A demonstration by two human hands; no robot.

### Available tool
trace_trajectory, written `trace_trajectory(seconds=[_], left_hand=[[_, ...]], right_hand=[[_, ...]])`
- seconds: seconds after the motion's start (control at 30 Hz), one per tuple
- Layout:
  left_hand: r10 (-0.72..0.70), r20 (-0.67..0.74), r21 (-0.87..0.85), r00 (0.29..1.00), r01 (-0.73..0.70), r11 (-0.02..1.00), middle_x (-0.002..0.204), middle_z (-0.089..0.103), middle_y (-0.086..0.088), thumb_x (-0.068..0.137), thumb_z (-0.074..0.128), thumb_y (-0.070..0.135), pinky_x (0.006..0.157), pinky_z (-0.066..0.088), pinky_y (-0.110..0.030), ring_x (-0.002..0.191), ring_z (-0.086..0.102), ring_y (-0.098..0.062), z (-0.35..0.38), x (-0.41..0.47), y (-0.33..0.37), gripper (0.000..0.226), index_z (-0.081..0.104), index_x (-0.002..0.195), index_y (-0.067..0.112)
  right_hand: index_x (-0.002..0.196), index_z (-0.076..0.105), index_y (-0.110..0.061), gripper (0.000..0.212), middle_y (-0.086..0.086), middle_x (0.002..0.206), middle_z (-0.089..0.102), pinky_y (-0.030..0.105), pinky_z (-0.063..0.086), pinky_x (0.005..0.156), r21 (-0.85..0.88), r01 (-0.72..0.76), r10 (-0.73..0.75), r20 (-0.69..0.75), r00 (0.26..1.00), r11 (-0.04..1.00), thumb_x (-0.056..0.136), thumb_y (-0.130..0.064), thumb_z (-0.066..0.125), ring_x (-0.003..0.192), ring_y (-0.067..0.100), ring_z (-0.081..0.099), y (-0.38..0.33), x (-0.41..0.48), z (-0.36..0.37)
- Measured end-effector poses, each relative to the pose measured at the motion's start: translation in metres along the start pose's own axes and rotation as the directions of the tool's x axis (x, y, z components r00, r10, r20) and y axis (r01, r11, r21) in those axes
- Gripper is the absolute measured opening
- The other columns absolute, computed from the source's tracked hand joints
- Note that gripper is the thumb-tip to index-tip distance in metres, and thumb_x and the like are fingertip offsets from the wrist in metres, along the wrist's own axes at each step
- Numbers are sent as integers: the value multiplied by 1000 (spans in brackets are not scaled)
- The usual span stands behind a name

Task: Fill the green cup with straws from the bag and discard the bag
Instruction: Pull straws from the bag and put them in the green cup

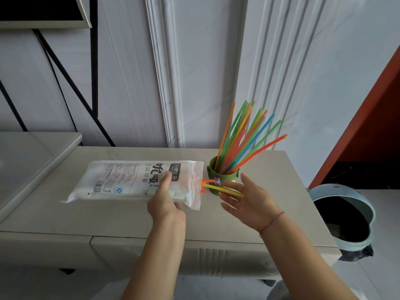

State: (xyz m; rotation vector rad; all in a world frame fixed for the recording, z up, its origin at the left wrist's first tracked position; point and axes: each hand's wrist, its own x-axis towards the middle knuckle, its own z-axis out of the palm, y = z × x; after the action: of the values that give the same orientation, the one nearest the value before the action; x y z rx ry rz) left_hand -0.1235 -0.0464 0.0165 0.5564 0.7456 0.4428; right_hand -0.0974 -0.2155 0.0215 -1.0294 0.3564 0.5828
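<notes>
Nearest, two bare forearms reach up from the bottom edge, the right one with a thin bracelet (271, 223) at the wrist. The left hand (166, 202) grips the bag (134, 180) close to its open mouth, thumb pressed on the printed top face and fingers curled underneath. It holds the bag roughly level over the table (108, 219) with the mouth pointing right. The right hand (244, 198) is spread wide just beside that mouth, palm turned toward the bag, fingers straight and apart, thumb raised. A yellow straw (223, 190) runs out of the bag's mouth and lies across those fingers, which are not closed round it. The short ends of some orange straws (204, 181) also poke out of the mouth. The clear plastic bag with dark lettering looks mostly flat. Whether more straws lie deeper inside cannot be told. Just behind the right hand's fingertips the green cup (227, 177) stands upright on the table near its right rear part. It already holds a fanned bunch of straws (240, 137) in green, orange, yellow, blue and pink, leaning up and to the right. On the floor off the table's right end stands a pale blue bin (355, 193) with a dark liner. Behind everything runs a white panelled wall (205, 72).
</notes>
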Motion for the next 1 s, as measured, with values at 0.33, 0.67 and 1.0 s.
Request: trace_trajectory(seconds=[0.33, 0.67, 1.0], left_hand=[[263, 302, 150, 916, -318, 936, 108, 74, 11, 75, 79, 8, 74, 56, -20, 94, 71, -4, 4, -30, -10, 54, 62, 123, 25], [63, 106, 56, 992, -70, 996, 114, 72, 0, 79, 77, 9, 79, 58, -33, 97, 71, -15, -4, -7, -7, 45, 64, 122, 16], [-141, 146, -4, 979, 143, 990, 98, 71, -3, 82, 72, 7, 89, 54, -38, 86, 69, -17, -2, 0, -7, 31, 64, 110, 17]], right_hand=[[103, 60, -9, 26, 12, 94, 64, 37, 58, 63, 196, -102, 92, 58, 994, 975, 95, -28, 46, 87, 29, 64, 12, 7, 20], [85, 64, -3, 12, 5, 63, 50, 19, 41, 48, -332, 351, -366, 20, 931, 876, 90, -13, 59, 49, 11, 40, 10, 1, 21], [74, 64, -4, 16, 2, 49, 49, 21, 40, 45, -340, 548, -584, -3, 812, 764, 81, -17, 71, 44, 14, 41, -18, -9, -3]])
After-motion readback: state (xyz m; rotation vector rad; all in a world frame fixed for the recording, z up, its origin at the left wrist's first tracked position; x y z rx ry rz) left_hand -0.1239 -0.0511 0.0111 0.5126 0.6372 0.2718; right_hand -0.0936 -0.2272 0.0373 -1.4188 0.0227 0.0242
